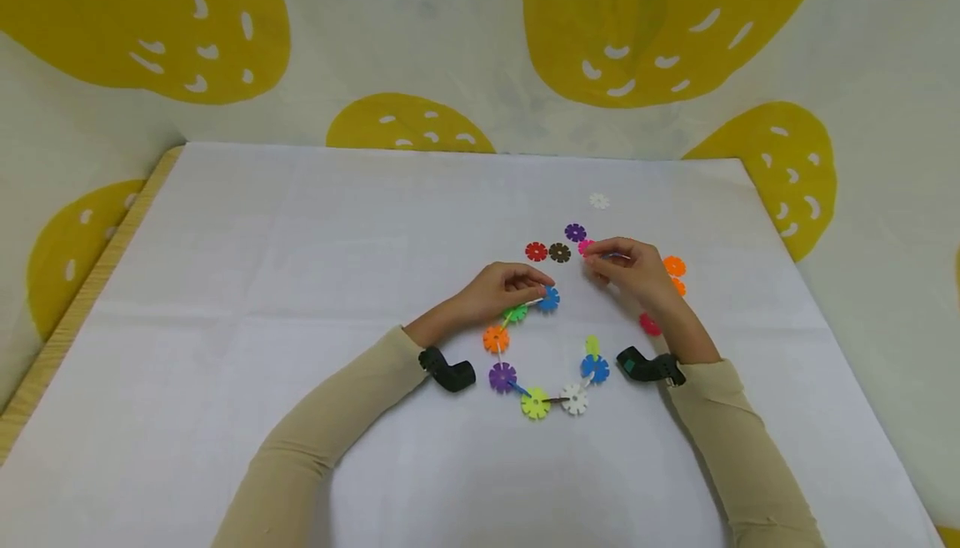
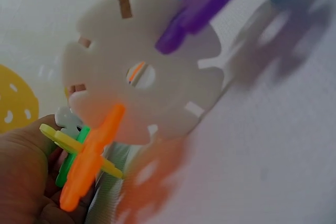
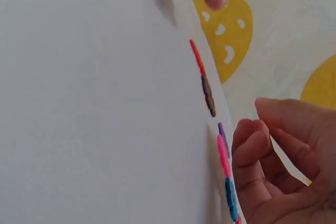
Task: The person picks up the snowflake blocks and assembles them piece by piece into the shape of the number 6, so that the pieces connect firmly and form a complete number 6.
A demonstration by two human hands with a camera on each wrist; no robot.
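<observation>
The left hand (image 1: 504, 291) pinches a blue notched disc (image 1: 550, 299) at one end of a curved chain of linked discs, among them an orange disc (image 1: 496, 339), a purple disc (image 1: 502, 378) and a white disc (image 1: 574, 399). In the left wrist view a large white disc (image 2: 105, 77) partly hides the left hand (image 2: 23, 174). The right hand (image 1: 633, 273) hovers by a pink disc (image 1: 586, 248), fingers bent and thumb apart from them. In the right wrist view nothing shows between the fingers of the right hand (image 3: 289, 161), beside the pink disc (image 3: 223, 156) and a blue disc (image 3: 231, 199).
Loose discs lie on the white-covered table (image 1: 262, 281): a red disc (image 1: 536, 251), a brown disc (image 1: 559, 253), a dark purple disc (image 1: 575, 233) and a white one farther back. Orange discs (image 1: 674, 266) and a crimson disc (image 1: 650, 324) lie by the right forearm.
</observation>
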